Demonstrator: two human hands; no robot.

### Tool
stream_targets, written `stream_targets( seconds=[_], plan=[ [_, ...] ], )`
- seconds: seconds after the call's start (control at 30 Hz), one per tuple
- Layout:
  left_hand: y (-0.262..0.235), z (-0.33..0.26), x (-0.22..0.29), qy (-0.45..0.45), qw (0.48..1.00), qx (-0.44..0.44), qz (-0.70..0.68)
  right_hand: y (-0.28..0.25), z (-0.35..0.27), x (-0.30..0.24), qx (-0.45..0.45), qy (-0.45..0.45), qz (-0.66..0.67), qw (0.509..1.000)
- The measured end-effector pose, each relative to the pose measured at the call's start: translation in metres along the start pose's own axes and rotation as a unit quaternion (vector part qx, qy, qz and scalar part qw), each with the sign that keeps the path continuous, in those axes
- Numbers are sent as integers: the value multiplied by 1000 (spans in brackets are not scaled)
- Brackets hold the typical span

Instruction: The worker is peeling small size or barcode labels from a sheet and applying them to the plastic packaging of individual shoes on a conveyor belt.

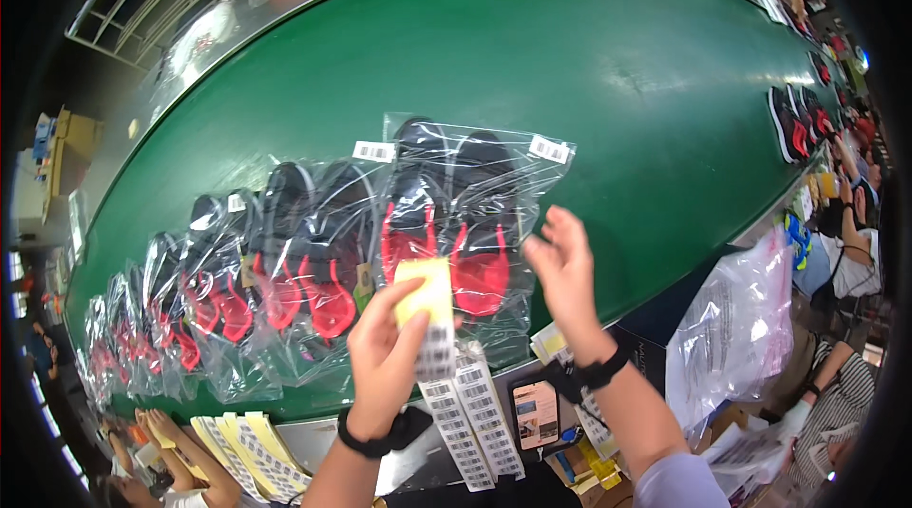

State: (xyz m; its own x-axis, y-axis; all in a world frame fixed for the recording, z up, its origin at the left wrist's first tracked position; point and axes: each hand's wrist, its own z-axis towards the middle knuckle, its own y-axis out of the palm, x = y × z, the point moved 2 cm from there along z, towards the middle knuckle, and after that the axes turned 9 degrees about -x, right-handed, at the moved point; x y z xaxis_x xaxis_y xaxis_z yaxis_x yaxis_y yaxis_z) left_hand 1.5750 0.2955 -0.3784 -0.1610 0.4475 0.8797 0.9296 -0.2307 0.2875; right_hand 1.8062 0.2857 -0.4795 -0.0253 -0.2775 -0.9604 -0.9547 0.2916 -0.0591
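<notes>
Wide green conveyor belt [532, 62] curving across the view, serving as worktop, carrying a row of clear plastic bags each with a pair of black-and-red sandals. Nearest bagged pair of black-and-red sandals [446, 223] lying flat on the belt just beyond both hands, white barcode stickers already at its two upper corners. More bagged pairs [237, 290] overlapping in a line toward the left. Strips of white barcode labels [470, 418] lying on the near edge below the hands. Left hand [385, 361] with grip clamped, thumb and fingers, on a small yellow-backed barcode label [429, 313], held up over the bag's lower part. Right hand [562, 266] raised beside the bag, fingers apart, holding nothing. Judged step: labelling the nearest bag, label lifted but not yet stuck. Next move likely calls for peeling, then pressing flat onto the plastic
</notes>
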Motion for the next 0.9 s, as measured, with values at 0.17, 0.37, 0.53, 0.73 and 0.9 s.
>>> stream_targets(
  seconds=[0.17, 0.37, 0.53, 0.73, 0.9],
  plan=[
    [-39, -96, 7, -78, 986, 112, -91, 60, -6, 10, -84, -108, -185, 973],
    [-39, -164, -18, -203, 972, 55, -102, 31, 19, 1, -137, -149, -223, 954],
    [-53, -220, 2, -122, 977, 121, -123, 81, -130, -108, -182, -156, -117, 964],
    [-102, -262, 0, 65, 984, 163, -29, 166, -331, -55, -470, 85, -39, 878],
    [-175, -314, 2, 123, 980, 150, 49, 213, -428, -27, -403, 298, 94, 860]
  ],
)
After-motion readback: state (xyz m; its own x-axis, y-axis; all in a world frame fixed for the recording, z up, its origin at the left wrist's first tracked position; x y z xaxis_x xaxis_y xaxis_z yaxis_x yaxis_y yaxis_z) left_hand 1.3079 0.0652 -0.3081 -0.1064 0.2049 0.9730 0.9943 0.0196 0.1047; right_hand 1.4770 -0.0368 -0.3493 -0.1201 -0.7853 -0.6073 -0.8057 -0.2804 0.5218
